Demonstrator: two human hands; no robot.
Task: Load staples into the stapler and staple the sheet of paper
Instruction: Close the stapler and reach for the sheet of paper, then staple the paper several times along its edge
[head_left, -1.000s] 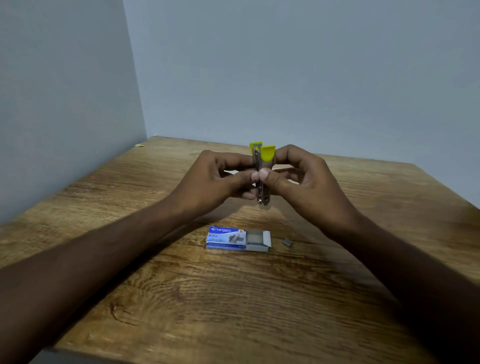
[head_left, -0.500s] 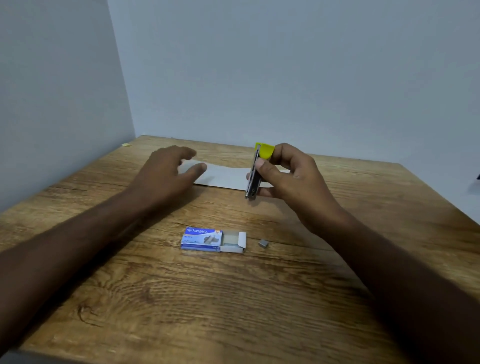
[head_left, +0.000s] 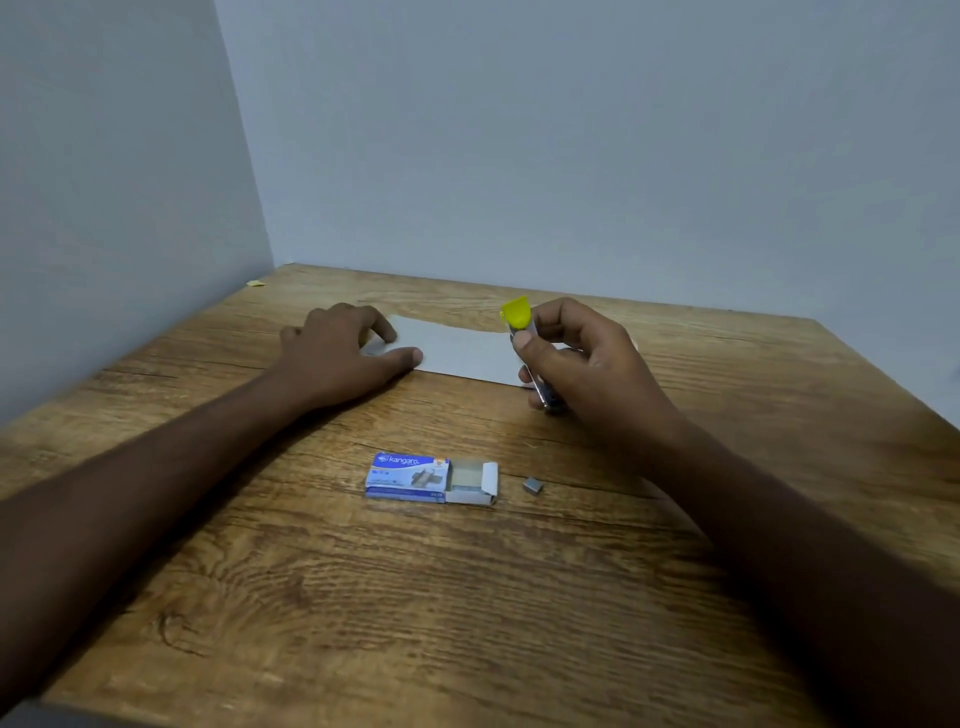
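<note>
A small stapler (head_left: 519, 322) with a yellow end and a metal body stands nearly upright in my right hand (head_left: 582, 364), which grips it just above the wooden table (head_left: 467, 597). A white sheet of paper (head_left: 462, 348) lies flat behind it, across the far middle of the table. My left hand (head_left: 343, 348) rests palm down on the paper's left end, fingers spread, thumb on the near edge. A blue staple box (head_left: 415, 478) lies open nearer to me, with a short strip of staples (head_left: 533, 486) loose beside it on the right.
Grey walls meet at the table's far left corner. A tiny yellow scrap (head_left: 255, 283) lies by the left wall. The table's near edge runs along the bottom left.
My left hand let go of the stapler and came down on the paper's left end. My right hand keeps the stapler and has lowered it toward the paper's right end.
</note>
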